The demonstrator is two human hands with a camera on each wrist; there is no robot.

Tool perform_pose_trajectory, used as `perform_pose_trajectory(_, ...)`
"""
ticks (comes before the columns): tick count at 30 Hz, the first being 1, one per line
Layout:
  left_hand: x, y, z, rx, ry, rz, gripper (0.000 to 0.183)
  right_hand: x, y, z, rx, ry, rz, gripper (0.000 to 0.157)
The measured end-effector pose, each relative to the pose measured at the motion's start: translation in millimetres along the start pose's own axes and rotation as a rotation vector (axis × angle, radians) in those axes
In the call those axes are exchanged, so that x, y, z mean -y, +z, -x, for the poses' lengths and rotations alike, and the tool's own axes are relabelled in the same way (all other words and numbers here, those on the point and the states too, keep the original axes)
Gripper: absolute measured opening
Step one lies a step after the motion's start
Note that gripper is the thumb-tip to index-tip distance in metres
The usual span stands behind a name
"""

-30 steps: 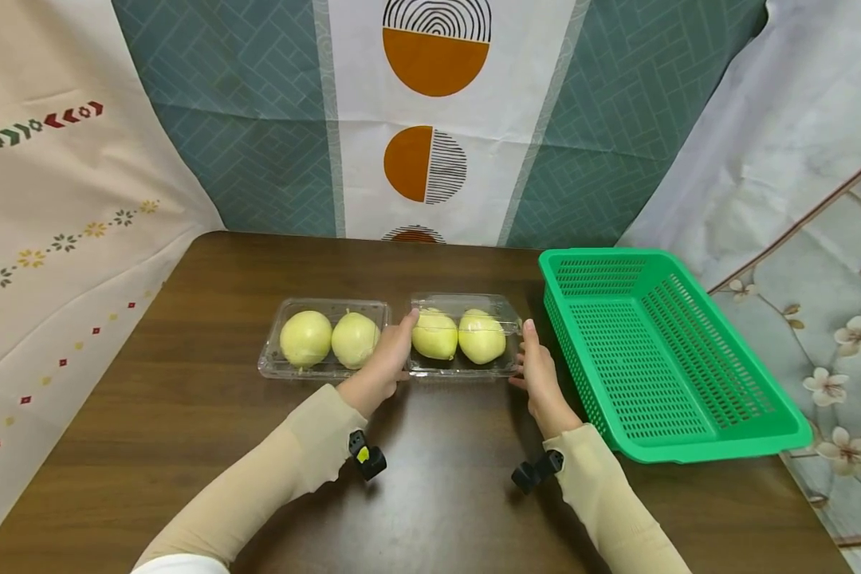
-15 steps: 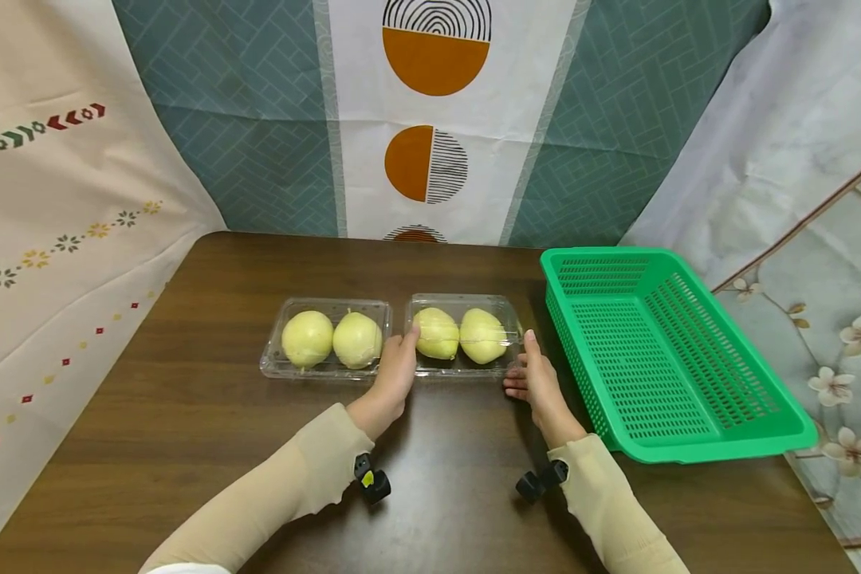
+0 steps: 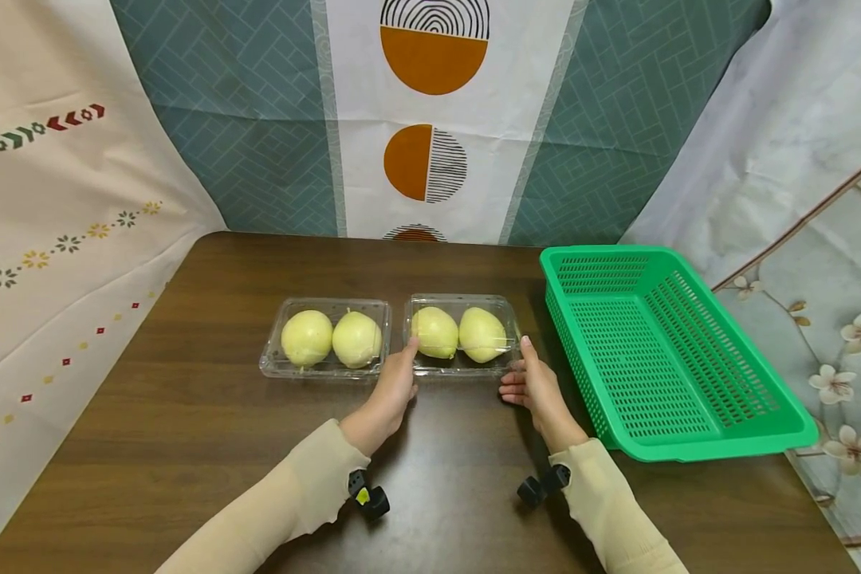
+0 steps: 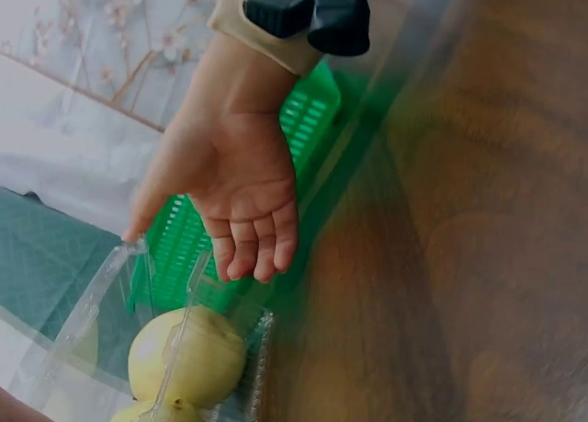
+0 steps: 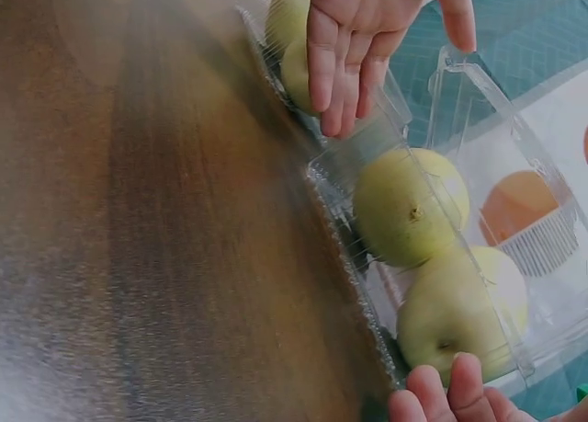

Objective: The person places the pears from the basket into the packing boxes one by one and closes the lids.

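A clear plastic clamshell box holds two round yellow-green fruits, apple-like or pear-like. Its lid is hinged at the back and stands partly raised at the front. At the left front corner my left hand touches the lid edge with its thumb, fingers extended low beside the box. My right hand mirrors it on the other side; in the left wrist view its thumb meets the lid's corner and its fingers hang fairly straight. Neither hand curls round anything.
To the left stands another clear box with two similar fruits. A green perforated basket sits close to the right hand. Both boxes and the basket rest on the brown wooden table, backed by patterned cloth.
Both thumbs have come down and toward me with the lid's front edge, so the lid is lower over the fruits. The other box and the basket stay put.
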State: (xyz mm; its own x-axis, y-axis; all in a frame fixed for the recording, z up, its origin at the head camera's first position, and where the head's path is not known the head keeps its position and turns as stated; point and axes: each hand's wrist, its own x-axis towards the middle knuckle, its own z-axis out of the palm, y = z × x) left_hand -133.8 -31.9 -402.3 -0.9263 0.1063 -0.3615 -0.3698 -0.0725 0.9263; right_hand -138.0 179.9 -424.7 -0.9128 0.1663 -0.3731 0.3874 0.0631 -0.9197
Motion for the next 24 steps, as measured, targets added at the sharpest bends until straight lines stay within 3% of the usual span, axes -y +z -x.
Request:
perform_pose_trajectory(10,6.0,1.1,1.1,0.027,-0.12,0.23,0.073,-4,0.1,1,-0.007,0.005,-0.029,0.074)
perform_pose_trajectory(16,12.7,2.9,-0.2,0.042,-0.118,0.213,0.076,-7,-0.8,-2,-0.012,0.002,-0.045,0.067)
perform_pose_trajectory(24,21.1,1.4,-4.9,0.041,-0.084,0.196,0.063,-13,-1.9,-2,-0.011,-0.005,-0.053,0.06)
